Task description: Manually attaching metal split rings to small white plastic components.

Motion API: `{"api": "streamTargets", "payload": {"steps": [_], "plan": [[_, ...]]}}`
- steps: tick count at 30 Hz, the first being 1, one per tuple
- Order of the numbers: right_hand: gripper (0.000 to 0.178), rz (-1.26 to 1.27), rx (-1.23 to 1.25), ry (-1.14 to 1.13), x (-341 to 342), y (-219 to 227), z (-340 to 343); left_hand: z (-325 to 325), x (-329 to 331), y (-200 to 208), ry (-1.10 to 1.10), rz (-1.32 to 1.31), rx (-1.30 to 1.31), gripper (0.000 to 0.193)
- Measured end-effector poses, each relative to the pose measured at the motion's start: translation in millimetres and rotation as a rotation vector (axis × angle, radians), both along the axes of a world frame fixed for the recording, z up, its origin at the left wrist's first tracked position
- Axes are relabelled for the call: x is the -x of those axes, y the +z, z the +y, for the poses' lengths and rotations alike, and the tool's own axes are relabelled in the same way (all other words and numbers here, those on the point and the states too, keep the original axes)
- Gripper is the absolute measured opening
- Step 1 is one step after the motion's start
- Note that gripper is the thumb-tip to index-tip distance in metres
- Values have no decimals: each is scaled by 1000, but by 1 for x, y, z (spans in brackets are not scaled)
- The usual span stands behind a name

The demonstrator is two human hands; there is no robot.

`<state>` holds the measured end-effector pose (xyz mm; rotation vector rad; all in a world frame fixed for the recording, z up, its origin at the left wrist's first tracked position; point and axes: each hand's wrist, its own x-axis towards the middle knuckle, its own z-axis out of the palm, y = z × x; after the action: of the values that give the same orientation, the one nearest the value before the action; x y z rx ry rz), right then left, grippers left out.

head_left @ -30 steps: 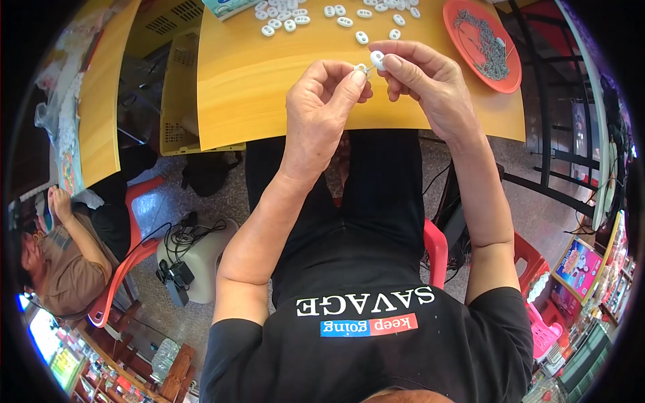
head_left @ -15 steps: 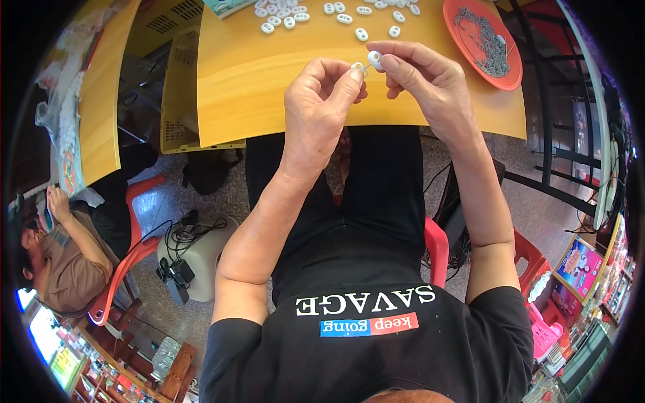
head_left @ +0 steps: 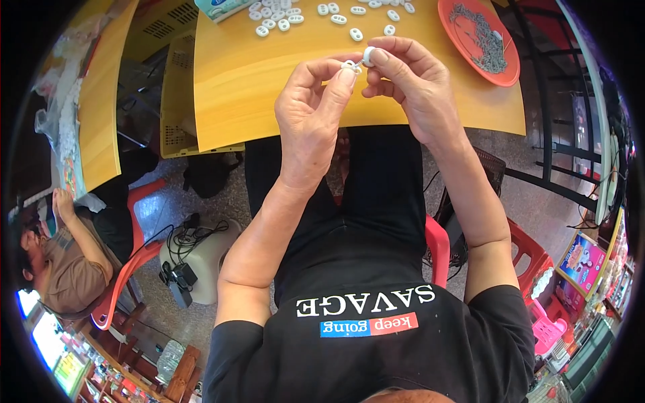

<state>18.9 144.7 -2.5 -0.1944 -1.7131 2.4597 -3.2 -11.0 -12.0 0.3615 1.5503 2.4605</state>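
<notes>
Above the near part of the wooden table, my two hands meet with fingertips almost touching. My left hand [head_left: 310,111] pinches a small white looped piece [head_left: 349,66] between thumb and index finger. In my right hand [head_left: 415,87], the thumb and index finger grip a small white plastic piece [head_left: 367,56], partly hidden by the thumb. A thin link seems to join the two pieces, too small to make out. Beyond my hands, several white oval pieces with two holes [head_left: 338,19] lie scattered on the table.
An orange-red plate [head_left: 463,55] of small grey screw-like parts [head_left: 495,62] stands at the right of the table [head_left: 242,101]. A teal-and-white package [head_left: 218,8] lies at the far left. A co-worker [head_left: 74,262] sits at another table on the left. A black metal rack [head_left: 549,121] stands at right.
Both hands have shifted slightly left. The white piece in my right hand has turned, so its hole no longer shows, and more of the looped piece in my left hand is visible.
</notes>
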Motion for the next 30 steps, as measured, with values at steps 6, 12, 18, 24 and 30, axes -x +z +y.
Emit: {"api": "streamTargets", "payload": {"steps": [6, 12, 18, 24, 30], "plan": [[22, 23, -146, -94, -3, -5, -6, -1, 4, -3, -15, -16, -70, 9], [20, 75, -482, -74, -12, -5, -9, 1, 4, -1, -20, -58, -60, 11], [20, 362, -1025, -133, -18, -2, -4, 1, 5, 0, -3, -80, -82, 13], [18, 123, -674, -175, -15, -2, -4, 2, 4, 2, 1, -69, -51, 12], [26, -101, 46, -71, -12, 10, 3, 2, 1, -1, 9, 25, 120, 12]]}}
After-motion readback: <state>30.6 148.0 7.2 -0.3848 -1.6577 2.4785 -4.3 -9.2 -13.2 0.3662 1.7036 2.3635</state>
